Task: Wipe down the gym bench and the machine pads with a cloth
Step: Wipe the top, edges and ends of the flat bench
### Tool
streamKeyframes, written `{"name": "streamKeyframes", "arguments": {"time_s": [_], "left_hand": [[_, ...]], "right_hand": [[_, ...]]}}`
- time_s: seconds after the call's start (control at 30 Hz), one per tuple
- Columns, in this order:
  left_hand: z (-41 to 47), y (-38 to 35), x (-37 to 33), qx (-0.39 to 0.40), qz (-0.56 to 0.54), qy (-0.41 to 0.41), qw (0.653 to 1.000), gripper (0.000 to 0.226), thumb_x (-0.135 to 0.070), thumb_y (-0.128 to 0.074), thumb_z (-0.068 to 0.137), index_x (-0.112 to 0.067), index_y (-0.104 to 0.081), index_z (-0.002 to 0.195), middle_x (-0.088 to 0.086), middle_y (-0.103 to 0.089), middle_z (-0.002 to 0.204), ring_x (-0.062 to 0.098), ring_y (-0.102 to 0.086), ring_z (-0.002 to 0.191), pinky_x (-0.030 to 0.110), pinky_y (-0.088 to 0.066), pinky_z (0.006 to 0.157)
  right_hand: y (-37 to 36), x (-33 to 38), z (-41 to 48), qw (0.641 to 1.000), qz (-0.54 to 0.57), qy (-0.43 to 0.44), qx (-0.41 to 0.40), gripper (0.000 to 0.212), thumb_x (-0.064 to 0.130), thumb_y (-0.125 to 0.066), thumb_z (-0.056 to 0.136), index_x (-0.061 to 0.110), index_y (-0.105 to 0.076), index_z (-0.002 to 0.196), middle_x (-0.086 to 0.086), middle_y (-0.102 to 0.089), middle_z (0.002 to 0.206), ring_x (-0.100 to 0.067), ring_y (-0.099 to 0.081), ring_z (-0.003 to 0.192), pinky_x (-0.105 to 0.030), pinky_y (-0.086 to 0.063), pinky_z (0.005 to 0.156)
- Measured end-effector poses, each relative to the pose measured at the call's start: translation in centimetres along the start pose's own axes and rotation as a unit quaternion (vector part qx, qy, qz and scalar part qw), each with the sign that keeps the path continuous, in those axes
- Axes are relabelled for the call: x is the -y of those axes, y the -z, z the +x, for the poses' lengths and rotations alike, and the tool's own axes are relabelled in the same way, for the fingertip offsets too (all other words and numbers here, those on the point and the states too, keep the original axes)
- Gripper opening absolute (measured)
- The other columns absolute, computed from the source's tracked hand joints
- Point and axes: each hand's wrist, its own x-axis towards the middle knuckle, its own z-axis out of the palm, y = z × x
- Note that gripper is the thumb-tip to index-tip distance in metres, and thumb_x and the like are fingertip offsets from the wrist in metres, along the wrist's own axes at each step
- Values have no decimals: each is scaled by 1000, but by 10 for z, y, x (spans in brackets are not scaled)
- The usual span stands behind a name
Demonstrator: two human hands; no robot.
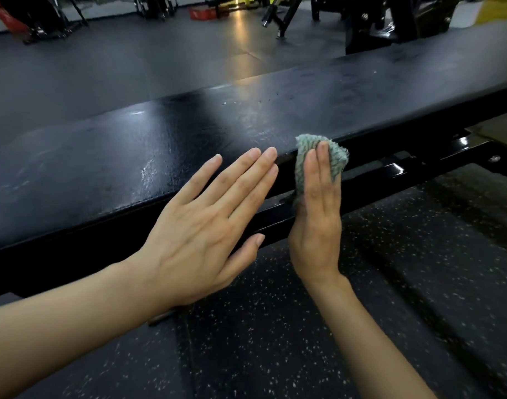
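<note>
The gym bench [189,133] is a long black pad that runs from the lower left of the frame up to the upper right. Its top is shiny, with wet-looking streaks and some small drops near the middle.

In the centre left of the frame, the left hand [200,226] is flat with the back toward the camera. Its fingers are straight and a little spread, and the thumb stands out to the side. The fingertips lie over the near edge of the bench; I cannot tell if the palm touches the pad.

Just to the right of it, the right hand [315,226] stands on its edge with the fingers straight and pressed together. It presses a green cloth [307,156] against the near side face of the bench. The cloth is crumpled, and its top reaches over the upper edge of the pad. The thumb of this hand is hidden.

Under the pad, to the right, a glossy black metal frame [390,171] shows. The speckled dark floor [275,341] fills the lower part of the frame. Along the top edge there are dark machines [390,21] and a red object [203,13].
</note>
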Motion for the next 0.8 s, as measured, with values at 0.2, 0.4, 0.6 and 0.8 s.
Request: {"name": "streamKeyframes", "arguments": {"time_s": [0.2, 0.4, 0.6, 0.8], "left_hand": [[-1, -2, 2, -16, -13, -9, 1000, 70, -40, -35, 97, -2, -28, 154, 12, -20, 164, 24, -19, 152, 43, -13, 124], [-1, -4, 1, -25, -17, -9, 1000, 71, -42, -35, 96, -1, -28, 154, 12, -20, 164, 24, -20, 152, 45, -15, 123], [0, -6, -1, -28, -9, -5, 1000, 72, -43, -33, 97, -2, -26, 155, 11, -20, 164, 24, -20, 152, 47, -17, 122], [13, -10, -13, -29, 4, 17, 999, 71, -42, -34, 97, -2, -26, 155, 11, -19, 165, 23, -19, 152, 47, -14, 123]], "right_hand": [[7, -6, 16, 997, -13, -57, -47, 64, -21, -37, 94, 3, -16, 151, -14, -19, 159, -14, -8, 151, -43, -11, 124], [-7, 34, 5, 993, 63, -90, -45, 60, -17, -38, 97, 4, -17, 150, -8, -11, 159, -16, -6, 152, -44, -10, 125], [-4, 31, -5, 999, 23, -33, 26, 70, -24, -46, 91, -3, -15, 150, -17, -11, 161, -21, -6, 153, -43, -9, 124], [18, -13, 6, 998, -46, -36, 19, 69, -25, -40, 89, -4, -21, 151, -18, -16, 161, -28, -13, 152, -38, -11, 124]]}}
